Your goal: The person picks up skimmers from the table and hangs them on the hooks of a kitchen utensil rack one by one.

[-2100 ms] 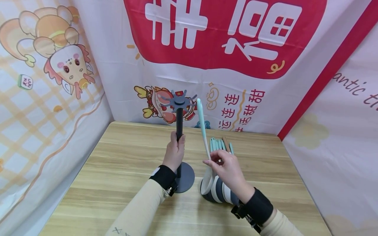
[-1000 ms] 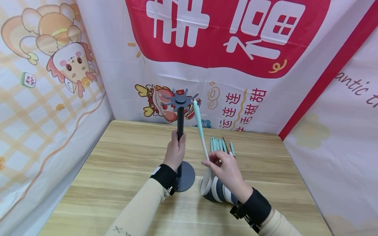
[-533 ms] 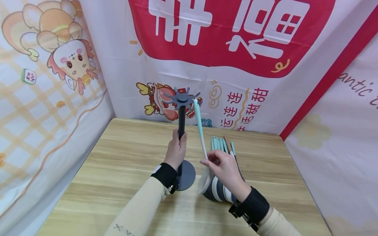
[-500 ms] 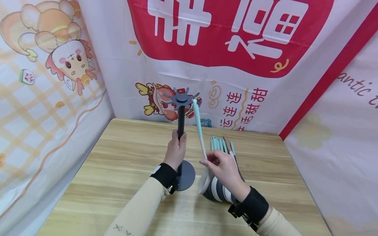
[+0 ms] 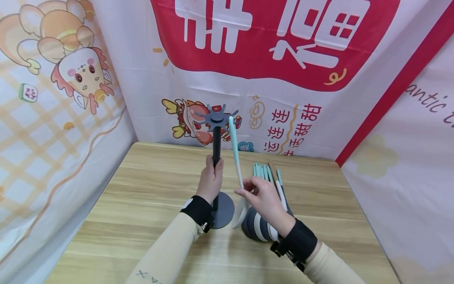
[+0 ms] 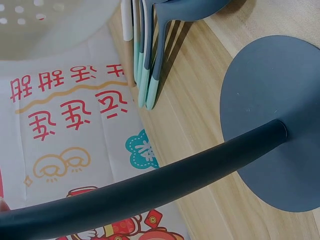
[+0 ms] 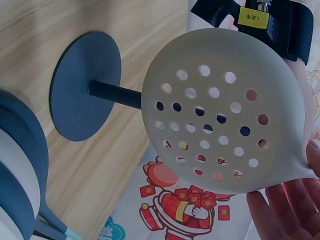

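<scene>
Above the desk [image 5: 159, 189], skimmer [image 5: 236, 156] pinched, stand [image 5: 216, 144] held

From the right grip [image 5: 264, 201], the skimmer runs both up and down. Thumb and fingers pinch its pale neck, with only the neck between them. Above that pinch the turquoise handle rises, leaning a little toward the left grip's side, its tip close beside the hooks [image 5: 217, 117] of the stand; whether they touch I cannot tell. Below the pinch hangs the round white bowl [image 7: 232, 131], dotted with holes through which parts of the scene behind show in the right wrist view. Seen from the head, the bowl overlaps the edge of the base [image 5: 227, 209]; contact there cannot be made out.

The left grip [image 5: 209, 179] is curled round the dark pole of the stand. The pole is upright, with the hooks above this grip and the base below it, flat on the desk.

Just beneath the right grip, other utensils [image 5: 264, 228] lie on the desk with their dark and white heads stacked in a row. Their handles point away from the person; most are turquoise, one brown [image 5: 272, 172].

Behind each grip sits a black wristband [image 5: 301, 240], then a cream sleeve [image 5: 166, 244]. Beyond both grips hangs a printed cloth [image 5: 149, 83] with a large red panel.
</scene>
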The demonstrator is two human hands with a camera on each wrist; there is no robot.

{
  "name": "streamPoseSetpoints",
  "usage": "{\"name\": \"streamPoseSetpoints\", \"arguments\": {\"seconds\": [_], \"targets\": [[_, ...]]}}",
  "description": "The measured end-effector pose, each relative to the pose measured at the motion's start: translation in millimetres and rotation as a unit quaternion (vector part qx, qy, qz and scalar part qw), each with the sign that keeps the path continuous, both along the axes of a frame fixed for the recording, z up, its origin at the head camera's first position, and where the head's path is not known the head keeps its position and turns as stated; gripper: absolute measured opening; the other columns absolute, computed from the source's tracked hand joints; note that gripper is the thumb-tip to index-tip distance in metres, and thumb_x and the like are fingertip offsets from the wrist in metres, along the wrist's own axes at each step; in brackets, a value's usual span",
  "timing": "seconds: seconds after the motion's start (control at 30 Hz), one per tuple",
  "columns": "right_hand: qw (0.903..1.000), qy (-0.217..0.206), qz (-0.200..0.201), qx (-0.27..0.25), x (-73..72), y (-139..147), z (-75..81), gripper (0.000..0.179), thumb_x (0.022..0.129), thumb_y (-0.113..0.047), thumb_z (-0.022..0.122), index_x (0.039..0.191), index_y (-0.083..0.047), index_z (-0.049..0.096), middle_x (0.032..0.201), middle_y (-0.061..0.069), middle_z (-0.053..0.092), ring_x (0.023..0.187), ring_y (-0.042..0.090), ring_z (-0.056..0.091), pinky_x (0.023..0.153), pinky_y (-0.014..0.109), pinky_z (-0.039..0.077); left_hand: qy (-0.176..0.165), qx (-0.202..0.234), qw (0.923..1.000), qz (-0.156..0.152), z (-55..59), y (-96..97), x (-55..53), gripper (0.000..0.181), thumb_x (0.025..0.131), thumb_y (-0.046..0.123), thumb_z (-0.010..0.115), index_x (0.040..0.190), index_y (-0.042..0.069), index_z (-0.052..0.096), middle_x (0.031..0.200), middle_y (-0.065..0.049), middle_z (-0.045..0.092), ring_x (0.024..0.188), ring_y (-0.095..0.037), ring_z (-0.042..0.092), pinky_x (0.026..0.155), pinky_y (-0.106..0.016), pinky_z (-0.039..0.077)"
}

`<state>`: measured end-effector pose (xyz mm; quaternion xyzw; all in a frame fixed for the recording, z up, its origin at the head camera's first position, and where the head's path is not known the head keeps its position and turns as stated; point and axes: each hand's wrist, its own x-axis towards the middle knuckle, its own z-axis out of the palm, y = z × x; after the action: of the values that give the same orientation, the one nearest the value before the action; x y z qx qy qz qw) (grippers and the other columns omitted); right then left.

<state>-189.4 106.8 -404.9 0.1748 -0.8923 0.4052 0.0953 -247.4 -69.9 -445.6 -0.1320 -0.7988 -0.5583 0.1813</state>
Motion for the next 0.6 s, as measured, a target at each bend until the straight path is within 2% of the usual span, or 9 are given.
{"name": "streamPoseSetpoints", "arguments": {"seconds": [0.6], "targets": [[0.9999,0.005,0.006,-0.012,-7.0,-3.8,-6.9,0.018,0.084,-0.019,0.079,0.094,-0.008,0.07,0.083,0.002,0.069,0.077,0.011,0.065,0.066,0.018,0.057,0.02,0.001,0.9998,0.001,0.7,0.5,0.9,0.019,0.108,0.022,0.04,0.116,0.005,0.038,0.071,-0.006,0.043,0.059,-0.018,0.043,0.057,-0.031,0.038]]}}
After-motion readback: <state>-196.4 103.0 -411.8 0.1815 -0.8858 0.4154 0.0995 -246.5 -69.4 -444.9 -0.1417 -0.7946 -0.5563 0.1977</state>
